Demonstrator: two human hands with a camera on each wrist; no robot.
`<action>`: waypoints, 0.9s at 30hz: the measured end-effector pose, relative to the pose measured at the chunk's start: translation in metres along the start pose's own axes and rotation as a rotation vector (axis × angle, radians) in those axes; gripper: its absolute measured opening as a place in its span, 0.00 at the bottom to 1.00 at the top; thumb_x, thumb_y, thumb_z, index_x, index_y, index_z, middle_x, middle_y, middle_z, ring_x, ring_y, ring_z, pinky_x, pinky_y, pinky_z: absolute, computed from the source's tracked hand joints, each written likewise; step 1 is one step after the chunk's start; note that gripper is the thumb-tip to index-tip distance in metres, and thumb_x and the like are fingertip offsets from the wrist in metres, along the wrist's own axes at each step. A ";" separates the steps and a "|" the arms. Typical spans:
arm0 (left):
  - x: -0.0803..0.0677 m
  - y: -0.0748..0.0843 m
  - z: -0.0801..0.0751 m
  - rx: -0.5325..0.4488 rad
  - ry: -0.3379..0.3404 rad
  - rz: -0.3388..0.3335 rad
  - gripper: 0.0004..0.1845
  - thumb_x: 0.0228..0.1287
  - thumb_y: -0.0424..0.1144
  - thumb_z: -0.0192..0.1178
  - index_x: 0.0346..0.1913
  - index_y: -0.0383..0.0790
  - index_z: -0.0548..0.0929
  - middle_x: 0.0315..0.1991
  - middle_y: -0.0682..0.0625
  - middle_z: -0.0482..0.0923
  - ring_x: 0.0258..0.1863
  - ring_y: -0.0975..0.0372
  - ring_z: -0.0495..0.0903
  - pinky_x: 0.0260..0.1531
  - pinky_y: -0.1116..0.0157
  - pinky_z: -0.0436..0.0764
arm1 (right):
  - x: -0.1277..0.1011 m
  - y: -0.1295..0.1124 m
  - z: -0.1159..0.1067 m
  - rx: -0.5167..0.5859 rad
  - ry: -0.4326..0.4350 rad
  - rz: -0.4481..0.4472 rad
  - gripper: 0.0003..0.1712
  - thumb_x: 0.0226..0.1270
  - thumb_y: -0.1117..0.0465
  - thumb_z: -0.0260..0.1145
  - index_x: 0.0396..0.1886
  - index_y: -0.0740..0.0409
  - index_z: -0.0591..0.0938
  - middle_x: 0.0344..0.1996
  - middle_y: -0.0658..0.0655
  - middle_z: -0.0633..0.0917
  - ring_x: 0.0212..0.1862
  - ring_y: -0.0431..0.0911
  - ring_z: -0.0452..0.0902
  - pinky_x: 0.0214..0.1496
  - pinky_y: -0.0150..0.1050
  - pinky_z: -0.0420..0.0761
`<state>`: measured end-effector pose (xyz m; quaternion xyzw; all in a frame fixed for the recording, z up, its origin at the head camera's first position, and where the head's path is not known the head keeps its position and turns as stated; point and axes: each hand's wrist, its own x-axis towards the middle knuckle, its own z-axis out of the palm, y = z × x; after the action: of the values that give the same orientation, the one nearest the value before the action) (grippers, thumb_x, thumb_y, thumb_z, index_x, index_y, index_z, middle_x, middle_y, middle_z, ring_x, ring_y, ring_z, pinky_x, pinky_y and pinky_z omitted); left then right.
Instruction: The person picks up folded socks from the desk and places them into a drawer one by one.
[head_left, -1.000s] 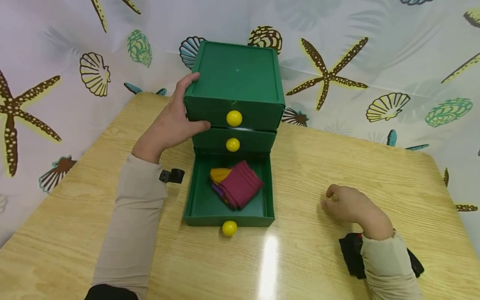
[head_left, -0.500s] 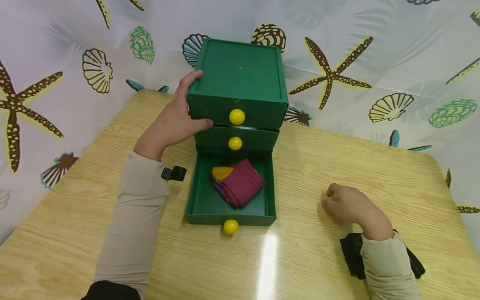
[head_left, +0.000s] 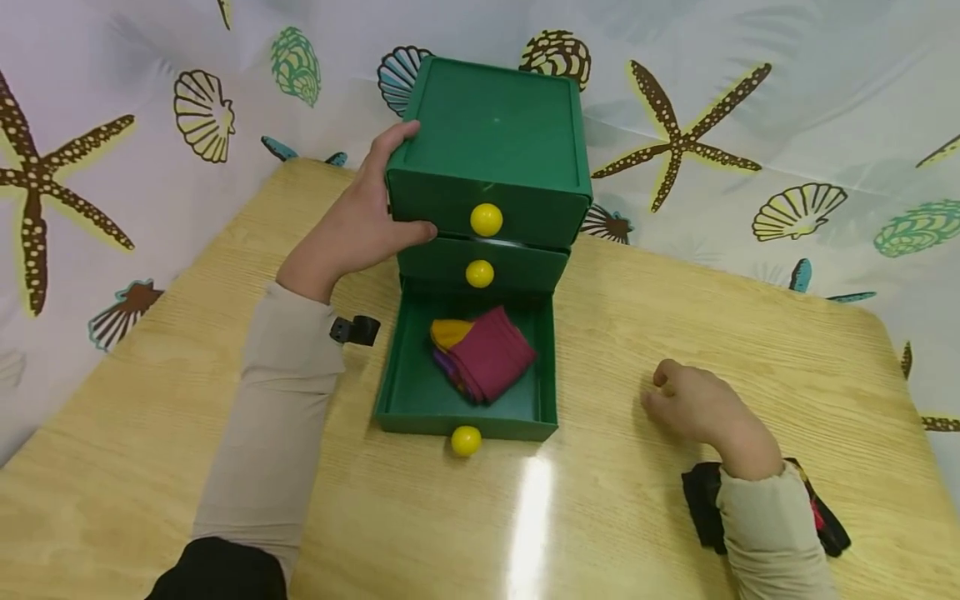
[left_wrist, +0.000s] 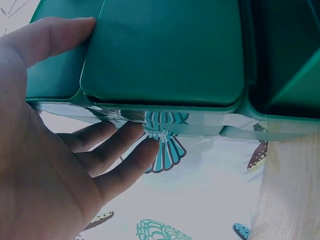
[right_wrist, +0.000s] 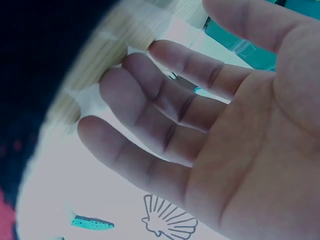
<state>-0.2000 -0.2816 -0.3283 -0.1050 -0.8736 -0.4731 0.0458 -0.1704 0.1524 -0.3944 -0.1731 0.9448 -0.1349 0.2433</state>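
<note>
Nothing moved since earlier — left hand [head_left: 352,237] grips green plastic three-drawer chest [head_left: 491,158] (bottom drawer [head_left: 420,400] open); right hand [head_left: 693,404] rests loosely curled, empty, on wooden table [head_left: 675,317].

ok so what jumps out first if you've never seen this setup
A green three-drawer chest stands at the far middle of the wooden table. Its bottom drawer is pulled open, with folded maroon and yellow cloth inside. The left hand holds the chest's top left corner, the right hand rests loosely curled on the table to the right, and a starfish-and-shell curtain hangs behind.
</note>
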 end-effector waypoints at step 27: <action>0.001 0.003 0.001 0.007 -0.005 -0.027 0.56 0.61 0.38 0.69 0.79 0.69 0.40 0.78 0.42 0.47 0.68 0.40 0.61 0.65 0.38 0.62 | 0.001 -0.003 0.002 -0.005 0.038 -0.012 0.19 0.77 0.55 0.60 0.53 0.68 0.76 0.36 0.60 0.83 0.34 0.51 0.74 0.40 0.50 0.75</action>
<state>-0.2003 -0.2794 -0.3260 -0.0941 -0.8768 -0.4701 0.0376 -0.1696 0.1491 -0.3951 -0.1770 0.9485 -0.1372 0.2241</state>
